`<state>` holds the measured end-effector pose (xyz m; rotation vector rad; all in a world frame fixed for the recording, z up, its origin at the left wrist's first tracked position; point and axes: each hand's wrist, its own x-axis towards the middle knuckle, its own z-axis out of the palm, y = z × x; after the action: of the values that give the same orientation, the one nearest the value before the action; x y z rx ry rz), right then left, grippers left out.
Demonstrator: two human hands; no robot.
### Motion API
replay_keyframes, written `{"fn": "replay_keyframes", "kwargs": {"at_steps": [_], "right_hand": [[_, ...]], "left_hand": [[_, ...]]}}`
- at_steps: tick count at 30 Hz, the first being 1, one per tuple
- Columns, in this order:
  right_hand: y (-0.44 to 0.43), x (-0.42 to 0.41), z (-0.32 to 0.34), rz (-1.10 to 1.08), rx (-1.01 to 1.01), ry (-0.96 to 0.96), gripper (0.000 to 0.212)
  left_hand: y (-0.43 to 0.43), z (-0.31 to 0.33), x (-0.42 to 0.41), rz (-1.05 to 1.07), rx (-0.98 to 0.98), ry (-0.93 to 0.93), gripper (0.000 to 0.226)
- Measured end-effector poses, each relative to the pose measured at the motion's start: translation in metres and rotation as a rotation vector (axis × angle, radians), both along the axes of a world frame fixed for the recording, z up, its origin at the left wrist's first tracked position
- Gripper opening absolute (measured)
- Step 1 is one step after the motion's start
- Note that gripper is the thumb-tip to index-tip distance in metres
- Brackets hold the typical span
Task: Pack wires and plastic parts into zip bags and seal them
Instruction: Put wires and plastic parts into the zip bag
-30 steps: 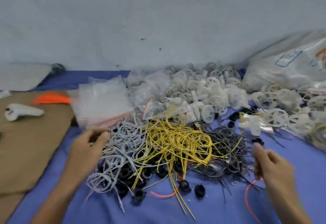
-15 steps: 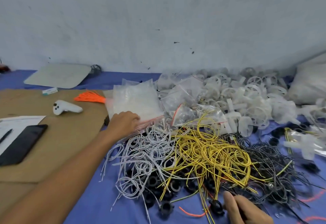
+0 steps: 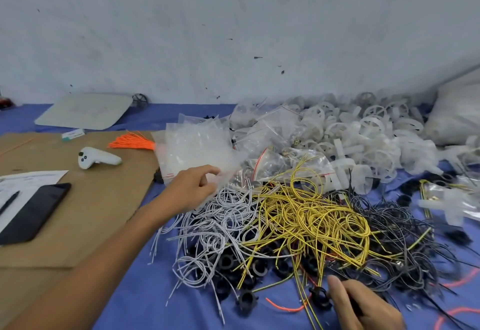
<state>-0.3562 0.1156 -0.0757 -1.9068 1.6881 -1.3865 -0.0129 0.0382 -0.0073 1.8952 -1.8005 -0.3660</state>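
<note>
Blue cloth (image 3: 145, 309) covers the table, with a plain whitish wall behind. The left hand (image 3: 192, 189) pinches the near edge of the stack of clear plastic zip bags (image 3: 197, 145), just behind the tangled white wires (image 3: 220, 213), yellow wires (image 3: 311, 215) and black wires (image 3: 389, 226). The right hand (image 3: 363, 306) is curled beside a black plastic ring (image 3: 320, 297); can't tell if it's gripping anything.

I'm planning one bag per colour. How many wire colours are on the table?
4: white wires left of the pile, yellow wires in the middle, black wires on the right, orange wires bundled on the cardboard. Others may lie buried.
</note>
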Motion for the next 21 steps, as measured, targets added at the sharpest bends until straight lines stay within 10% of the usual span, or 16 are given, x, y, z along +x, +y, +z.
{"fn": "replay_keyframes", "kwargs": {"at_steps": [5,11,21], "right_hand": [[0.023,-0.003,0.013,0.185,-0.007,-0.001,0.011],[0.035,0.022,0.029,0.444,-0.052,0.077,0.035],[0.026,0.015,0.025,0.331,0.488,0.516,0.035]], "left_hand": [[0.043,-0.001,-0.061,-0.131,0.003,0.097,0.030],[0.087,-0.021,-0.125,-0.257,0.136,0.215,0.008],[0.115,-0.022,-0.140,-0.099,-0.158,0.069,0.010]]}}
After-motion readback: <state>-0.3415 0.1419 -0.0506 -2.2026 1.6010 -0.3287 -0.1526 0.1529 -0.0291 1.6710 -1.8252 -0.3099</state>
